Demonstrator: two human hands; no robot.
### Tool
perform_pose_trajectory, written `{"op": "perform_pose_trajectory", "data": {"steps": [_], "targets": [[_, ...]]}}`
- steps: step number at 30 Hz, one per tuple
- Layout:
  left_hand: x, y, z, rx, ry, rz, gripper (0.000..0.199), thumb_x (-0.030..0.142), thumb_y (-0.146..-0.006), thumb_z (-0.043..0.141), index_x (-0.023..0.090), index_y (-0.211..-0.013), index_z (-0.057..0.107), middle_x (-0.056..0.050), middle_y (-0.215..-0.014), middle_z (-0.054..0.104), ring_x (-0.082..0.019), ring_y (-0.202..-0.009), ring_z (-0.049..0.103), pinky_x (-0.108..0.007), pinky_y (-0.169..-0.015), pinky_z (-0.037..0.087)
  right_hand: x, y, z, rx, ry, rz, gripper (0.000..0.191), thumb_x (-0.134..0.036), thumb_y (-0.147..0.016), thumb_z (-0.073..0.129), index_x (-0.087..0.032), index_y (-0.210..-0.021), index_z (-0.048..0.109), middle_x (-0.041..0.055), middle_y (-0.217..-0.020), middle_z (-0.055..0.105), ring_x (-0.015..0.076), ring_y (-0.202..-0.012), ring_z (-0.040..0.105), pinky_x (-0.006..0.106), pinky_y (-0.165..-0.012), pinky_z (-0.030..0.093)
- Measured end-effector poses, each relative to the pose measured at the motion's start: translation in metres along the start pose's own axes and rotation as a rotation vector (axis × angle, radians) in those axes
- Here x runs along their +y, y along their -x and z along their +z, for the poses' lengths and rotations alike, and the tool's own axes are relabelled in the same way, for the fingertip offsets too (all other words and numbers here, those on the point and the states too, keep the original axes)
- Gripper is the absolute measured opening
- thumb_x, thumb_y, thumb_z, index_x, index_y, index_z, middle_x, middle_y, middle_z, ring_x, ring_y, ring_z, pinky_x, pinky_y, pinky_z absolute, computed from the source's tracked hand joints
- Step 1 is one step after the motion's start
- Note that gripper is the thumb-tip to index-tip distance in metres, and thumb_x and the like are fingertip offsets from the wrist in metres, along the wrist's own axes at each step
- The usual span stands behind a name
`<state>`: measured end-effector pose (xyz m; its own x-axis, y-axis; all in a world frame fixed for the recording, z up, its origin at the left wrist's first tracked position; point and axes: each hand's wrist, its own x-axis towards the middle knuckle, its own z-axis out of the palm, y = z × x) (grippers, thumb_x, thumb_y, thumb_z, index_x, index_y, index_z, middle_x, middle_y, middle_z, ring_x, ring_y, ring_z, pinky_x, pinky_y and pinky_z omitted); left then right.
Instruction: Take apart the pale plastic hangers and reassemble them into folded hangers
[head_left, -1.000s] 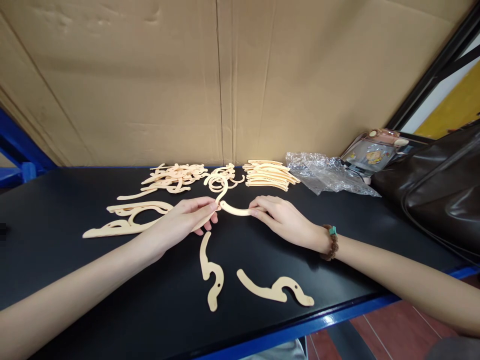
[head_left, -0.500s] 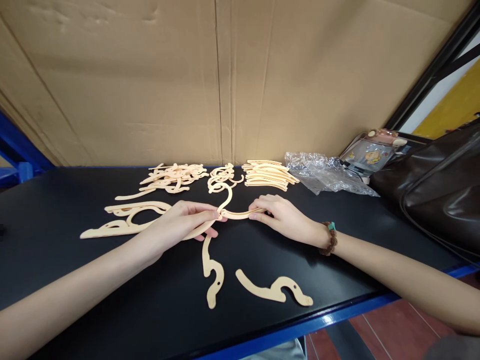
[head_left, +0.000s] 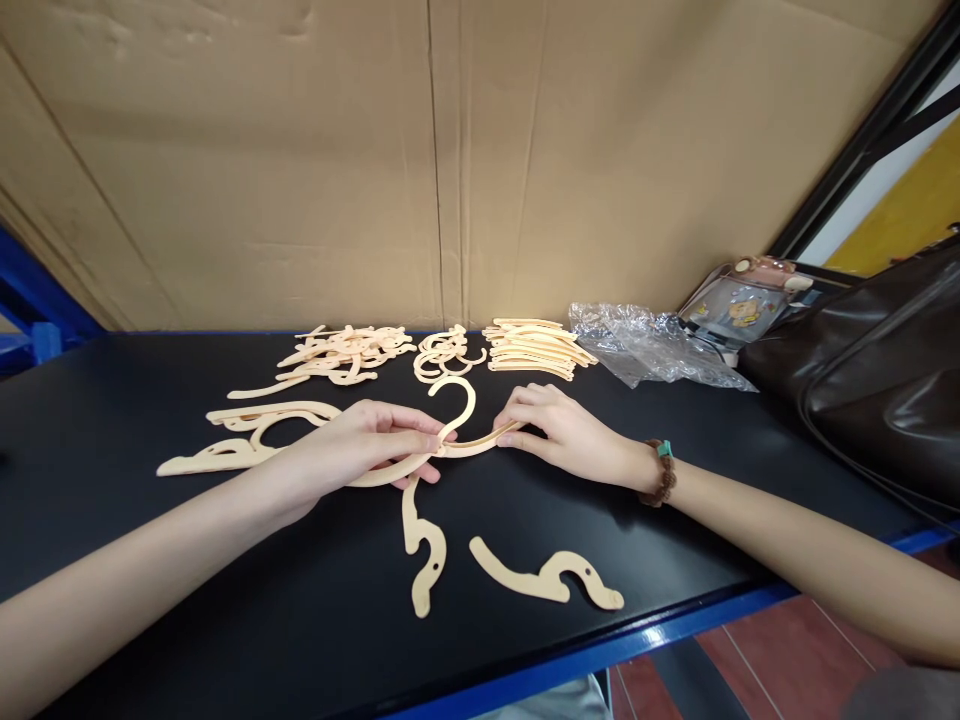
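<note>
Between my hands is a pale cream clothes hanger [head_left: 472, 445] with a curved hook standing up at its middle. My left hand [head_left: 375, 440] pinches it near the joint below the hook, with some fingers underneath. My right hand [head_left: 547, 425] closes on the end of the hanger's right arm. Below my left hand lies a curved hanger piece [head_left: 429, 550] with a small hole, its upper end close under my fingers. To its right rests a similar curved hanger piece [head_left: 551, 580]. Beyond my left forearm lie joined hanger parts [head_left: 225, 455], partly covered by my arm.
Along the back of the black table [head_left: 135, 580] are a heap of curved pieces [head_left: 352, 350], a small pile of hooks [head_left: 442, 355] and a stack of slim arms [head_left: 536, 350]. Clear plastic bags [head_left: 660, 345] and a dark brown bag [head_left: 877, 360] lie at right. Cardboard [head_left: 300, 150] stands behind.
The hanger between my hands has tilted: its hook now stands more to the right and slightly lower, and the joint sits a little lower. Both hands keep their hold; the loose pieces stay put.
</note>
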<state>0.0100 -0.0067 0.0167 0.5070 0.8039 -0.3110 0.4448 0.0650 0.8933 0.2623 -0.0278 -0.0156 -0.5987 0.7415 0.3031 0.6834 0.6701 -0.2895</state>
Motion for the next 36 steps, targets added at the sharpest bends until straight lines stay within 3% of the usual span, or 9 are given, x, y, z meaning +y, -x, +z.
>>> {"op": "perform_pose_trajectory", "data": {"steps": [5,11,14,17,23,28,33,36], "targets": [[0.0010,0.0003,-0.0013,-0.088,-0.062,0.016,0.027,0.045,-0.080,0.065,0.021,-0.090,0.073,0.000,-0.061,0.070,-0.014,-0.062,0.065,-0.018,-0.053,0.047,-0.0013,0.0009,0.0001,-0.021,-0.008,-0.004,0.022,-0.035,-0.098,0.049,-0.022,-0.103,0.066,0.0027,-0.096,0.061,0.0170,-0.094,0.052,0.032,-0.085,0.038],[-0.0017,-0.0042,-0.0019,-0.144,-0.050,0.009,0.037,0.048,-0.074,0.072,0.018,-0.093,0.066,-0.002,-0.067,0.072,-0.009,-0.053,0.055,-0.018,-0.054,0.045,-0.0029,0.0003,0.0006,0.030,-0.007,-0.054,0.020,-0.034,-0.097,0.050,-0.021,-0.100,0.065,0.0026,-0.095,0.061,0.0166,-0.092,0.052,0.031,-0.085,0.038],[0.0001,-0.0034,-0.0038,-0.184,-0.068,0.015,0.036,0.049,-0.075,0.072,0.018,-0.092,0.063,-0.002,-0.072,0.073,-0.010,-0.058,0.057,-0.019,-0.057,0.045,-0.0031,0.0001,0.0009,0.067,0.013,-0.069,0.019,-0.033,-0.097,0.051,-0.021,-0.100,0.065,0.0027,-0.094,0.061,0.0166,-0.091,0.051,0.030,-0.085,0.038],[0.0022,-0.0002,-0.0056,-0.221,-0.093,-0.015,0.035,0.051,-0.080,0.066,0.019,-0.093,0.060,-0.002,-0.074,0.072,-0.013,-0.066,0.061,-0.021,-0.061,0.047,-0.0032,0.0003,0.0010,0.106,0.047,-0.100,0.019,-0.032,-0.097,0.050,-0.020,-0.100,0.065,0.0034,-0.094,0.060,0.0168,-0.090,0.050,0.030,-0.084,0.038],[-0.0044,0.0029,-0.0084,-0.279,-0.189,0.069,0.038,0.056,-0.092,0.048,0.019,-0.095,0.057,-0.001,-0.073,0.068,-0.007,-0.052,0.044,-0.019,-0.050,0.033,-0.0032,0.0010,0.0003,0.160,0.116,-0.156,0.020,-0.031,-0.097,0.050,-0.019,-0.099,0.066,0.0050,-0.095,0.060,0.0173,-0.090,0.050,0.031,-0.084,0.038],[-0.0064,0.0027,-0.0068,-0.328,-0.165,0.103,0.038,0.054,-0.095,0.043,0.018,-0.099,0.053,0.001,-0.070,0.064,-0.007,-0.053,0.042,-0.020,-0.049,0.031,-0.0035,0.0013,0.0009,0.164,0.119,-0.155,0.019,-0.031,-0.097,0.051,-0.019,-0.098,0.065,0.0043,-0.094,0.060,0.0167,-0.089,0.050,0.031,-0.084,0.038],[-0.0028,0.0047,-0.0014,-0.334,-0.113,0.106,0.032,0.050,-0.095,0.043,0.018,-0.098,0.047,-0.005,-0.095,0.069,-0.006,-0.053,0.049,-0.022,-0.046,0.029,-0.0035,0.0005,0.0005,0.160,0.099,-0.138,0.019,-0.032,-0.097,0.051,-0.020,-0.099,0.065,0.0040,-0.094,0.059,0.0170,-0.090,0.050,0.031,-0.084,0.038],[-0.0040,0.0047,0.0003,-0.338,-0.069,0.124,0.031,0.049,-0.095,0.043,0.019,-0.101,0.046,-0.007,-0.103,0.069,-0.004,-0.048,0.041,-0.022,-0.043,0.023,-0.0039,0.0001,-0.0002,0.159,0.097,-0.134,0.018,-0.031,-0.097,0.051,-0.020,-0.099,0.065,0.0040,-0.094,0.059,0.0171,-0.090,0.050,0.031,-0.083,0.038]]}}
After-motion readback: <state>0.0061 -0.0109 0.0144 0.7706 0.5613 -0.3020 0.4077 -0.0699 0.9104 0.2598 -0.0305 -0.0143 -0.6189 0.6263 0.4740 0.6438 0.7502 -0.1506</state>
